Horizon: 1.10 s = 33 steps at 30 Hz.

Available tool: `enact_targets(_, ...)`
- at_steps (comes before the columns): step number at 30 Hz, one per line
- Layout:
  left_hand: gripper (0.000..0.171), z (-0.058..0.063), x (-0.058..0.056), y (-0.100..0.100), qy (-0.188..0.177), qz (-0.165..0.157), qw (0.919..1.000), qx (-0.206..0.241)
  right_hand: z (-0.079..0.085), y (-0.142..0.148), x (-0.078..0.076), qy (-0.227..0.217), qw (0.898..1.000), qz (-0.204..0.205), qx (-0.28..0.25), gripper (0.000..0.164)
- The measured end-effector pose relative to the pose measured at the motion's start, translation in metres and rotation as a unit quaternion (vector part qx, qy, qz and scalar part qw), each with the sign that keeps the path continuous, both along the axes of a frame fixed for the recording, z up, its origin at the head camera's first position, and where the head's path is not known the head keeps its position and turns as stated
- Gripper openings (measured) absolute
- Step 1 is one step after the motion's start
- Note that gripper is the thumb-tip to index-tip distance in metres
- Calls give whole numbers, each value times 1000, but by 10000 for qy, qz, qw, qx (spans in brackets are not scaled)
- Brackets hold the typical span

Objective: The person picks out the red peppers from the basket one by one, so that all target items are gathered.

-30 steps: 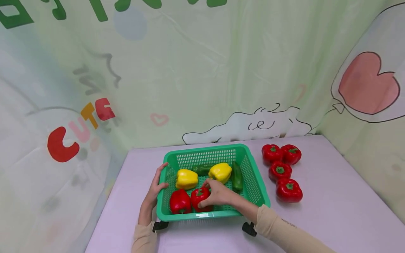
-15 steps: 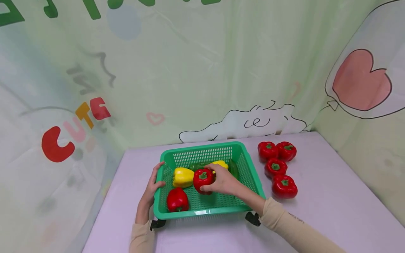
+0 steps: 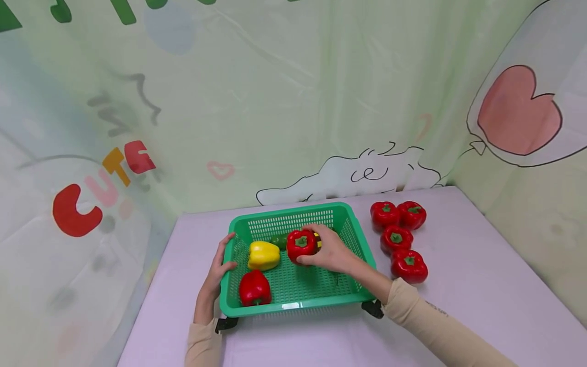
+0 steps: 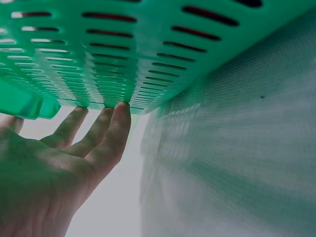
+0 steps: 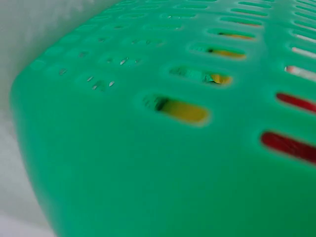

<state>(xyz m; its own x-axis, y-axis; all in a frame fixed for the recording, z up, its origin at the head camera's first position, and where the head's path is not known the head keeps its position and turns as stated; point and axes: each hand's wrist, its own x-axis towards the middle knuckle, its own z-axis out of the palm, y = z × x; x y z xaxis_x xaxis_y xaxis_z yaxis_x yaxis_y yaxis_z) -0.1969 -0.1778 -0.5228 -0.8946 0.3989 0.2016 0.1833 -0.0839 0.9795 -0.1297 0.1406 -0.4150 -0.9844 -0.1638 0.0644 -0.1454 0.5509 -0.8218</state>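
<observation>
Since half a second before, one red pepper [image 3: 300, 246] has moved a little farther from the person and to the right, carried by the right hand [image 3: 329, 250]. Its fingers and thumb pinch this pepper from its right side, with the stem upward, and it is inside the outline of the green basket [image 3: 316, 303]; whether it touches the bottom, one cannot tell.

Left of these fingers lies a yellow pepper [image 3: 263, 256]; just behind them shows a small piece of a second yellow one [image 3: 318, 237] and, farther left, a green vegetable [image 3: 278, 240]. Nearer to the person, to the left and below the fingers, another red pepper [image 3: 255, 288] lies in the basket.

At the left wall, the left hand [image 3: 217, 269] holds the basket: thumb upon the rim, other fingers somewhat spread, touching the wall from outside.

Well to the right of the right fingers, four red peppers [image 3: 397, 239] stand together on the table [image 3: 481, 285].
</observation>
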Motion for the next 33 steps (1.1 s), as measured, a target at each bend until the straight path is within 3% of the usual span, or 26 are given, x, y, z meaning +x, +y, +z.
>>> enact_targets(11,77,-1,0,0,-4,-36,10000,62,0,10,3,26,10000,-88,31,74)
enact_targets(21,77,-2,1,-1,-27,-70,10000,52,8,19,13,194,9998,75,-46,73)
enact_targets(33,77,-4,1,-2,100,-105,9999,63,12,43,14,263,9996,-89,28,75)
